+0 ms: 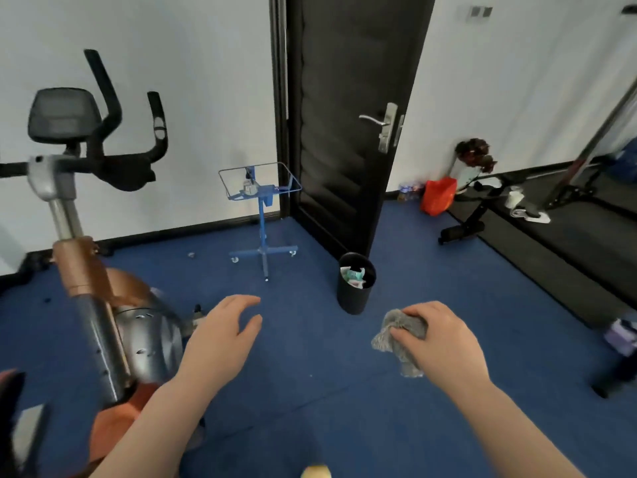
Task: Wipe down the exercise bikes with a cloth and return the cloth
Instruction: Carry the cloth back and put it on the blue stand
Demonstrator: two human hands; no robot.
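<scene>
The big exercise bike [93, 257] stands on your left, on the blue floor [310, 391]. Its handlebars [120, 146] and little screen [63, 113] are up high, and its shiny round body is down low, near your left arm. No hand is touching the bike right now. A black door [348, 125] is straight ahead, with a blue stand [262, 208] on wheels and a black bin [356, 282] near it.

Your left hand [224, 336] is empty, with the fingers loose and spread out. Your right hand [437, 343] is squeezing the grey cloth [400, 336], which is bunched up and pokes out by your thumb.

I think you are either going to wipe the bike or to put the cloth back; I cannot tell which. If you wipe, turn to the bike and open the cloth out flat so more of it rubs. Start at the handlebars and screen, then go down the post. Use your free hand to hold the bike steady. Keep a good grip so the cloth does not drop.
</scene>
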